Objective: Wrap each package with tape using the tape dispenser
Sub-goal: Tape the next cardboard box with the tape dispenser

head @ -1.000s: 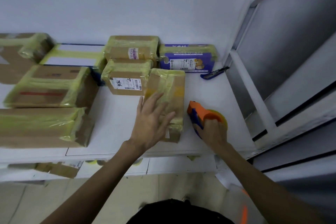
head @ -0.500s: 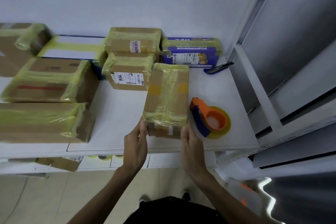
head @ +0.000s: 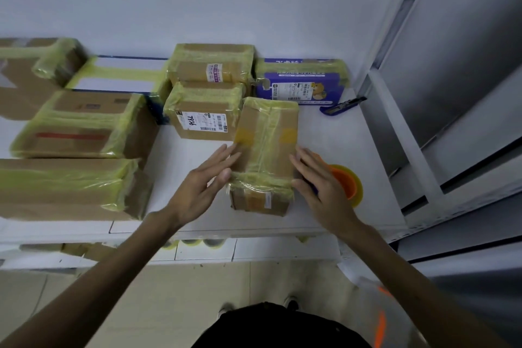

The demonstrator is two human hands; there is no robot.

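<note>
A long cardboard package wound in yellowish tape lies on the white shelf, its short end facing me. My left hand lies flat against its left side with straight fingers. My right hand presses its right side the same way. The orange tape dispenser with its yellow roll sits on the shelf just right of my right hand, partly hidden behind it.
Several taped packages fill the shelf: a labelled box, one behind it, a purple pack and big boxes at the left. A blue knife lies by the metal rack post.
My right hand let go of the tape dispenser, which now lies on the shelf. Both hands moved from the package's near end up along its sides.
</note>
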